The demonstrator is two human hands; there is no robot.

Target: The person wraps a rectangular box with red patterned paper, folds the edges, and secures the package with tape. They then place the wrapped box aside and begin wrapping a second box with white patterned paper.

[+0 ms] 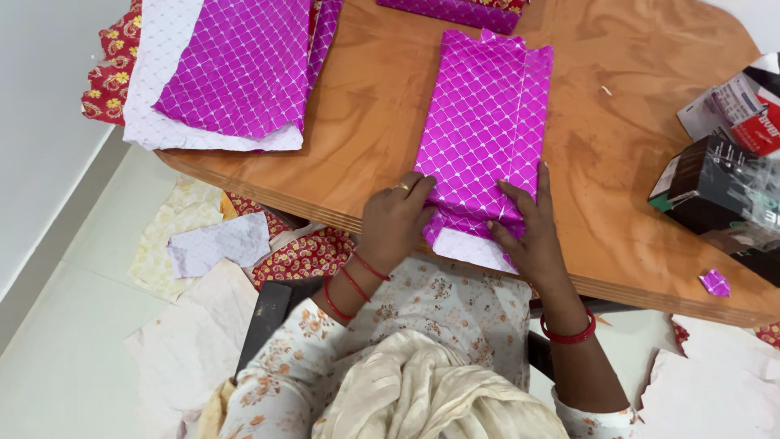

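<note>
Purple wrapping paper (485, 130) runs lengthwise away across the table (634, 162); left hand (396, 221) and right hand (530, 229), no closed grip, press its near end flat.

I think I am in a room of a home, used for small craft work with paper. I sit at a round wooden tabletop (366, 122) near a plain white wall (41, 97). Stacks of shiny purple wrapping paper (236, 61) lie on it, and paper scraps (219, 244) cover the pale tiled floor (57, 358). Some small boxes (707, 183) stand at the edge.
</note>
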